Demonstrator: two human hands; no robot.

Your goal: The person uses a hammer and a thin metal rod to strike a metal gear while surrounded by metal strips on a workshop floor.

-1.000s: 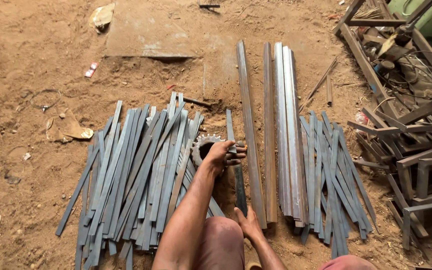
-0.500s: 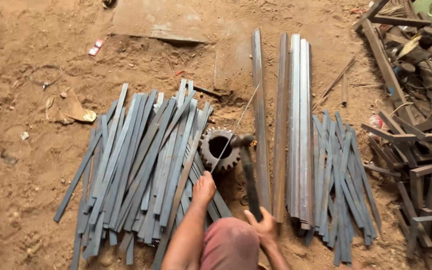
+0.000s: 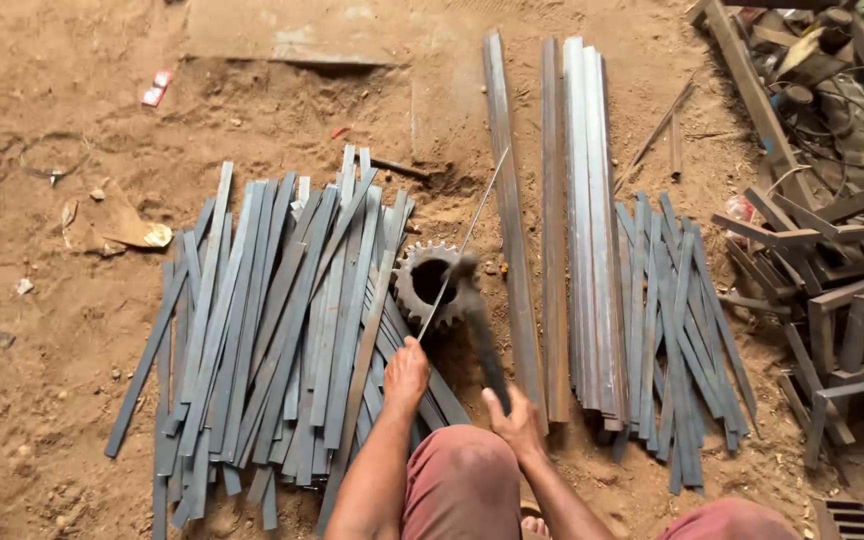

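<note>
Two hands low centre; left hand (image 3: 407, 375) closed on thin rod (image 3: 467, 240) slanting toward 1 o'clock over gear wheel (image 3: 427, 283); right hand (image 3: 517, 422) wrapped round hammer (image 3: 477, 315) handle, head on gear rim, at 11 o'clock.

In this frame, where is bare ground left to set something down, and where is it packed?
Bare sand lies left of the left strip pile, around the cardboard scrap, and above it below the slab. It is crowded around the gear, where the left hand holds a rod and the right hand a hammer, and by the frames.
</note>
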